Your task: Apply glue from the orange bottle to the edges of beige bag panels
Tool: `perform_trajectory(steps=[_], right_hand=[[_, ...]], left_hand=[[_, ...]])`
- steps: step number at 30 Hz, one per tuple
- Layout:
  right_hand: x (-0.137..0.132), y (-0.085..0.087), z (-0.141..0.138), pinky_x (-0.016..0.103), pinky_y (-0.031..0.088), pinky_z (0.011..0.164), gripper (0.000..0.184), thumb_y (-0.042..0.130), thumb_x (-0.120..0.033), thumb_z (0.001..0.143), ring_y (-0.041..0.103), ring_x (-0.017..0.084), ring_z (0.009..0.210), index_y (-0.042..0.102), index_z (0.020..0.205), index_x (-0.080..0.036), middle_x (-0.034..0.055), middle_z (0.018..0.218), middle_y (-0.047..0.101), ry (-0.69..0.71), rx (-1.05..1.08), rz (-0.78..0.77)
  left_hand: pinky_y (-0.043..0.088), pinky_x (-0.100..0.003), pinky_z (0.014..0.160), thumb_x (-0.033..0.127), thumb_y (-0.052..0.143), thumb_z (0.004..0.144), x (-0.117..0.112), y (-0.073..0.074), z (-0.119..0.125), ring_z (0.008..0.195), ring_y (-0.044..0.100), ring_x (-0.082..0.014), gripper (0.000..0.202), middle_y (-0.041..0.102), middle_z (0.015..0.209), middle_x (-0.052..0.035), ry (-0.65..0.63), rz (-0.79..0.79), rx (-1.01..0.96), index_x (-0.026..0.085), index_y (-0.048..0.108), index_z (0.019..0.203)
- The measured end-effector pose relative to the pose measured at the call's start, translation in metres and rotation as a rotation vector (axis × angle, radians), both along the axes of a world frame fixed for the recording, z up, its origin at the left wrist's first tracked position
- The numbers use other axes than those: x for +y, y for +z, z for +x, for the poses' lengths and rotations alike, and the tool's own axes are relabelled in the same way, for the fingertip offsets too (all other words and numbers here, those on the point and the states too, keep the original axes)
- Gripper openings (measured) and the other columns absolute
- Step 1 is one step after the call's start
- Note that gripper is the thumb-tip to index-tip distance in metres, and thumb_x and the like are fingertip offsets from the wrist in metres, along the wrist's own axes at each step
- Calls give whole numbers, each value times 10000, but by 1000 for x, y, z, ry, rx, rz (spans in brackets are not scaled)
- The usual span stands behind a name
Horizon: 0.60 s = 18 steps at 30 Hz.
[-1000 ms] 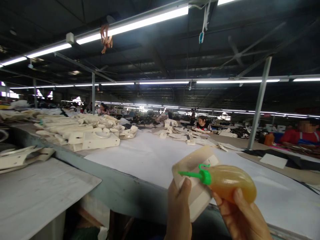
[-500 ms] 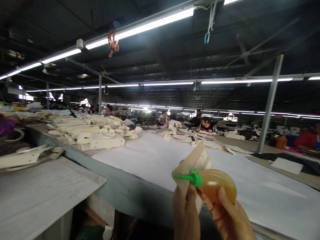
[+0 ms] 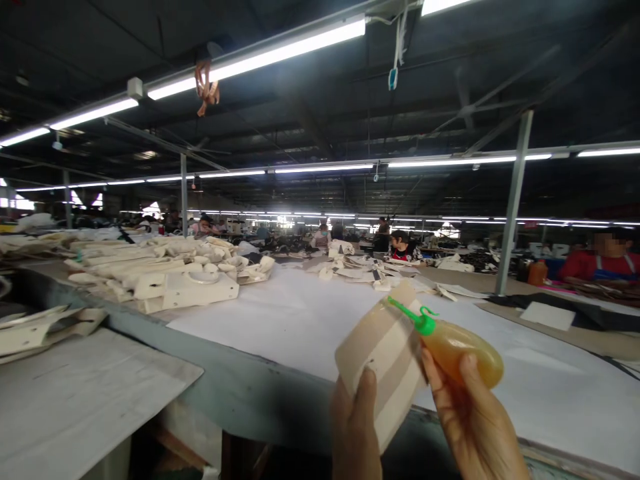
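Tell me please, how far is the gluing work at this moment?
Done: it cannot be told; no wet glue shows. In hand: the left hand holds a striped beige piece, and the right hand points the glue bottle nozzle at its top edge. Left: a pile of cream pieces on the table.

Two hands, left (image 3: 356, 433) and right (image 3: 475, 427), one glue bottle (image 3: 457, 343), one beige piece (image 3: 383, 360), many pieces piled (image 3: 165, 270) behind.
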State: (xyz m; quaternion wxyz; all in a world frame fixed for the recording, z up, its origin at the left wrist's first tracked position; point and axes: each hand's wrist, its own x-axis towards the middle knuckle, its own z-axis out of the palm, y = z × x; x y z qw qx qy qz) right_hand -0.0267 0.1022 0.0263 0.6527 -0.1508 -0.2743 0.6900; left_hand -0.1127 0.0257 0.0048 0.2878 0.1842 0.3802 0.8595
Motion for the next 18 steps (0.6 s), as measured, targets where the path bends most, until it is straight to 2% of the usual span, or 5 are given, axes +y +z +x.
perform_trajectory(steps=[2,4,8,12,18], right_hand=[[7,2,8,206,615,841,465,941,-308,608,645,214,1175,746,1017,-205,5,1120,746,-56,26,7],[10,2,15,191,618,817,466,954,-295,580,689,186,1081,749,989,-207,-9,1066,757,-112,42,12],[9,3,21,192,621,797,441,949,-286,594,727,148,908,746,969,-173,0,993,771,-158,33,38],[14,3,20,215,607,826,411,921,-288,638,720,158,901,735,976,-144,18,986,769,-187,6,98],[40,-7,22,268,514,938,284,864,-237,727,666,122,866,707,948,-153,-34,905,737,-406,-11,142]], left_hand=[[565,-377,799,447,836,673,-1,2,-3,956,726,-343,449,784,834,-102,-116,72,-122,133,709,967],[578,-355,754,410,873,640,-3,6,-6,926,739,-330,490,785,798,-96,-160,113,-171,123,699,997],[588,-327,707,375,886,646,-8,11,-7,879,753,-307,542,792,827,-101,-177,121,-165,104,703,1078],[586,-308,668,402,906,619,-9,8,-7,832,753,-293,571,788,834,-103,-158,78,-150,98,712,1061],[583,-325,689,412,952,510,-13,7,-5,836,756,-308,725,788,820,-72,-128,-14,-196,130,696,1127]])
